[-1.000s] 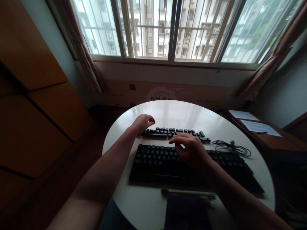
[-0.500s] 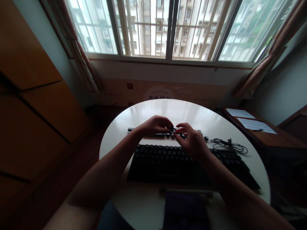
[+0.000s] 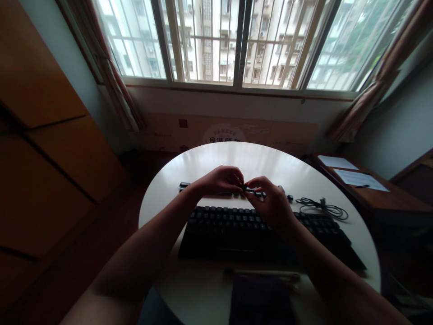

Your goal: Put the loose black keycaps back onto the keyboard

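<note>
Round white table (image 3: 233,155): surface runs past loose keycaps (image 3: 184,184) to curved far edge. Black keyboard (image 3: 223,250): right corner near table edge. Small dark piece, 1 (image 3: 244,186), detail indistinct: above keycap row, pinched by left hand (image 3: 223,179) and right hand (image 3: 272,198), fingertips nearly meeting.

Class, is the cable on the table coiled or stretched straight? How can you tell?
Coiled: the cable lies in overlapping loops on the table.
</note>
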Demonstrator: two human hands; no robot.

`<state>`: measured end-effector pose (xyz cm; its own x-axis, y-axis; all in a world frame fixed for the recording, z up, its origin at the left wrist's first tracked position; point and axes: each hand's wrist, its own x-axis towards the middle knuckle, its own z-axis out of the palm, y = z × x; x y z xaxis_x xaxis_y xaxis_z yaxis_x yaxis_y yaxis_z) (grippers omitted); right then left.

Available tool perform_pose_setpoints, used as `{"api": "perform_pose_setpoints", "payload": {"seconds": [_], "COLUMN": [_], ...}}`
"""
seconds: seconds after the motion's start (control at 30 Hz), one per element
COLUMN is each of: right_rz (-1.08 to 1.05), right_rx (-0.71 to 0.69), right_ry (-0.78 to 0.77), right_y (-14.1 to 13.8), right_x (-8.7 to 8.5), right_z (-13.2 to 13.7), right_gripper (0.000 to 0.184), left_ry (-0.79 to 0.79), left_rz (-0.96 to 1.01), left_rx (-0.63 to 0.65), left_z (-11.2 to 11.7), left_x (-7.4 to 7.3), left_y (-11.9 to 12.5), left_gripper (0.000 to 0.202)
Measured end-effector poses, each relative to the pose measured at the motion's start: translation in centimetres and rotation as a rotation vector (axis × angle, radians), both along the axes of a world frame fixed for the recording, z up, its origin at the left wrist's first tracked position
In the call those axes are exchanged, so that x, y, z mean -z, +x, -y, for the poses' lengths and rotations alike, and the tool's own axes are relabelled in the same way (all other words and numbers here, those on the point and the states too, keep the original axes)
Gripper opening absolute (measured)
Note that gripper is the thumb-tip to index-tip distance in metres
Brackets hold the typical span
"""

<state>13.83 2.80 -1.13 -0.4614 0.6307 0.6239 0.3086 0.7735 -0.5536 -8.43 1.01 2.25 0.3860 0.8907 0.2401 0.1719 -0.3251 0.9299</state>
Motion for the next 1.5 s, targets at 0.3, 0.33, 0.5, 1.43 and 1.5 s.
{"api": "perform_pose_setpoints", "payload": {"seconds": [0.3,0.33,0.5,1.43,1.5], "right_rz": [0.126,0.140,0.264,0.765,0.761], "right_rx": [-0.118,-0.145,-0.370,-0.357,-0.355], "right_ry": [0.046,0.045,0.041,0.113,0.136], "right_y": [0.0,0.0,0.3,-0.4,-0.5], "right_x": [-0.4,-0.5,-1.0,-1.0,-0.9], "right_z": [0.6,0.7,1.5,4.2,4.5], "right_gripper": [0.013,0.015,0.020,0.007,0.007], "left_ry": [0.010,0.060,0.398,0.499,0.497], "left_rz": [-0.092,-0.114,-0.423,-0.552,-0.554], "left_rx": [0.025,-0.029,-0.561,-0.914,-0.913], "left_z": [0.2,0.2,-0.9,-2.0,-2.0], "left_x": [-0.4,-0.5,0.3,1.9,1.9], "left_y": [0.0,-0.2,-2.6,-6.4,-6.4], "left_gripper": [0.038,0.036,0.028,0.028,0.027]}}
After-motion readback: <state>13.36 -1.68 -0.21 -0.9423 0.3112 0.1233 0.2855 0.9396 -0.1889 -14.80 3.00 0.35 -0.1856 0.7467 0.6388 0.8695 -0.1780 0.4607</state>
